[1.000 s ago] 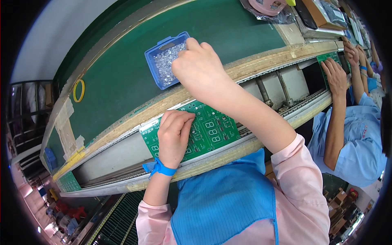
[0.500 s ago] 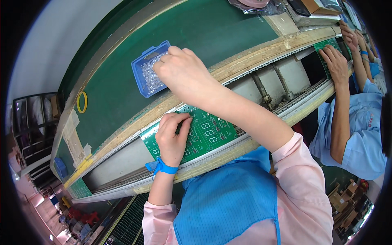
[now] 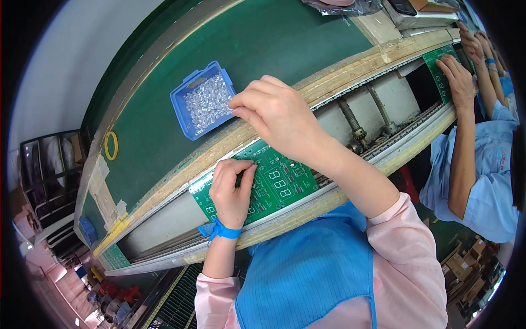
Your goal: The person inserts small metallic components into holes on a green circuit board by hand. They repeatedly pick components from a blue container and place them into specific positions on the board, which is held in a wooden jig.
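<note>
My left hand (image 3: pixel 229 193), a blue band around its wrist, rests over a green circuit board (image 3: pixel 297 190). Its thumb and forefinger are pinched together at the board's upper part; whatever they hold is too small to name. White digit outlines and small components cover the board, which lies across the rails. Just right of a blue bin (image 3: pixel 179 109), my right hand (image 3: pixel 279 112) hangs in the air with thumb and forefinger closed. What lies between those fingertips cannot be made out. Many small clear plastic pieces (image 3: pixel 205 104) fill the bin.
The bin stands on a green tabletop (image 3: pixel 274 49) behind a wooden ledge. A yellow tape ring (image 3: pixel 110 145) lies at left. The rail track (image 3: pixel 378 142) runs right to a co-worker's hand (image 3: pixel 459 82) on another green board (image 3: pixel 438 71). A plastic bag (image 3: pixel 350 8) sits far back.
My right hand has come out of the bin, moving right and toward me, its fingers closed. My left hand stays pinched at the same part of the board.
</note>
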Demonstrator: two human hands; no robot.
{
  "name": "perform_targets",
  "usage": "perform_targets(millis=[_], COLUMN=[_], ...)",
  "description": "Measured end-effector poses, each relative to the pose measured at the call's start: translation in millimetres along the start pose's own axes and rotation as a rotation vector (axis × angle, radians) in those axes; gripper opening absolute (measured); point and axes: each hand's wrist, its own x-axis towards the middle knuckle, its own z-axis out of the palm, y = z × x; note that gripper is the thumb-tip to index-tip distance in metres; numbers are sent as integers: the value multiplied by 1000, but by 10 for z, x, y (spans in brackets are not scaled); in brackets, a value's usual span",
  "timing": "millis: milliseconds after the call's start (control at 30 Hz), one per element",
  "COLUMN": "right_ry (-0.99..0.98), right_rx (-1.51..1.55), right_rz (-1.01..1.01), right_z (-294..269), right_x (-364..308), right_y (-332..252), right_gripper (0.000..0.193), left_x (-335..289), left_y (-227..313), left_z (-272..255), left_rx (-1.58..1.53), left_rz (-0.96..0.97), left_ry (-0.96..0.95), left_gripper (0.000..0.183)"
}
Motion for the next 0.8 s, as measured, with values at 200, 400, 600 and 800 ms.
perform_targets(millis=[200,400,600,800], right_ry=[-27,-29,9,12], right_rx=[33,42,79,25], right_rz=[68,90,106,92], right_z=[-25,17,-16,-10], right_x=[-29,-48,-32,-26], right_y=[33,83,105,120], right_gripper=[11,12,11,8], left_x=[-2,-5,-53,-85], left_y=[-3,-10,-76,-105], left_z=[12,26,29,24], left_rx=[-9,4,-162,-226], left_rz=[-12,27,-71,-132], left_ry=[4,20,40,31], left_gripper=[16,18,19,19])
